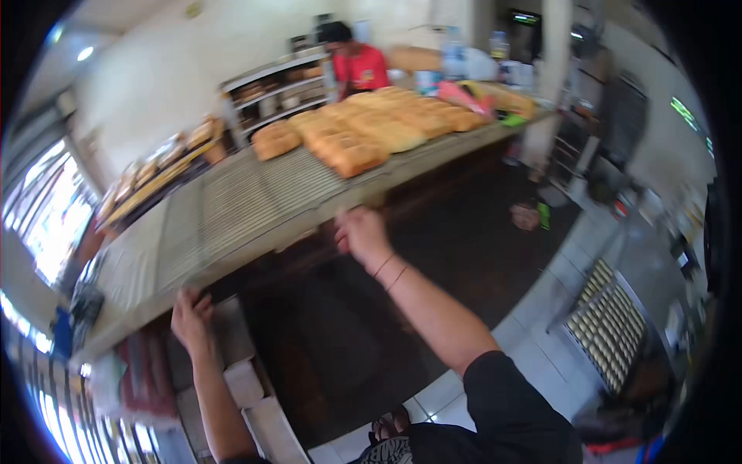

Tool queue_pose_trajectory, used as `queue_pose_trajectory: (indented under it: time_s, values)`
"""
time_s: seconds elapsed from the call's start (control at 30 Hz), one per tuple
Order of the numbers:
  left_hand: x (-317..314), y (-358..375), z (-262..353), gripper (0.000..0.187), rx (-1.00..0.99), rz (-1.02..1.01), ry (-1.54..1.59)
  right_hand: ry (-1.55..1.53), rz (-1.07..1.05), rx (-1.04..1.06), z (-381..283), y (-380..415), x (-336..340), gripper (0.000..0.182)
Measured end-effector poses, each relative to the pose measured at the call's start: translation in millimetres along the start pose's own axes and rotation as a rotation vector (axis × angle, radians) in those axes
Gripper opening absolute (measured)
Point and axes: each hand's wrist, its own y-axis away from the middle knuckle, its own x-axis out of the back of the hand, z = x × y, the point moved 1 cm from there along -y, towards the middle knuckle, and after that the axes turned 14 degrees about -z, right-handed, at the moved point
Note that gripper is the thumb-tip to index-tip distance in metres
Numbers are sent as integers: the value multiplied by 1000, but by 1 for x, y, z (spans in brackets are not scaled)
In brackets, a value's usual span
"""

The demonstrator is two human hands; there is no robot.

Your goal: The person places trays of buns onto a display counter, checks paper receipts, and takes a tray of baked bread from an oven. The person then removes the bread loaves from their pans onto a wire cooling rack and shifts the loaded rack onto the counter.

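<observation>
Two bare hands are held out at the near side of a long worktable (158, 295), and nothing is seen in either. The left hand (192, 319) is kept loosely spread with bent fingers; the right hand (363, 234) is blurred and partly curled, and whether its fingertips are pressed together cannot be told. Nor can contact with the table be made out. Their wide spacing is perhaps owed to reach along the front.

Beside the left forearm, shallow pale boxes (276, 435) are stowed low, presumably to spare floor space. To the right, small dough-like pieces (607, 329) are laid out in rows, probably so that each is kept separate.

On the tabletop, a slatted rack (232, 203) is left bare nearest the hands; golden-brown bread loaves (352, 147) are massed toward its far right, likely raised so that air is let beneath. White tiles (533, 352) are laid underfoot. Beyond the loaves, a person in a red shirt (369, 71) is seen bent forward, flanked by a stocked shelving unit (287, 114) and backed by a cream wall (170, 69).
</observation>
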Motion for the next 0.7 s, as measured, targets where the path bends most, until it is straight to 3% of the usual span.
queue_pose_trajectory:
  time_s: [0.1,0.13,0.17,0.2,0.23,0.3,0.33,0.37,0.4,0.47,0.5,0.57,0.63,0.7]
  values:
    - [-56,64,-30,31,-109,-18,-200,-183,-77,-79,54,62,31,29]
    - [-82,96,-47,21,-113,-213,-278,-279,-78,-214,76,88,40,29]
    - [-121,135,-62,20,-397,-379,-475,-418,29,-313,97,116,43,31]
    - [-150,173,-84,24,-344,-524,-623,-556,-85,-277,124,149,52,24]
    - [-182,200,-120,27,-556,-648,-590,-690,-201,-256,151,183,61,22]
    - [-220,236,-155,29,-849,-989,-330,-1206,-259,-517,201,225,65,25]
    - [-224,250,-207,33,-898,-1111,-399,-801,-95,-347,171,261,74,25]
    - [-241,259,-221,34,-900,-1167,-422,-389,69,-176,146,291,99,26]
    - [-261,269,-232,35,-895,-1219,-447,-584,175,-390,152,325,138,23]
    - [-297,265,-275,33,-917,-1262,-516,-558,380,-367,40,350,164,24]
    - [-315,260,-299,32,-928,-1286,-534,-570,404,-352,36,373,195,24]
    - [-344,258,-356,30,-293,-1556,-1071,-334,431,-287,27,424,272,28]
    - [-404,292,-367,31,-279,-1556,-1036,-275,766,-220,39,458,335,31]
    - [-451,325,-364,33,-216,-1521,-998,-273,859,-229,29,491,390,24]
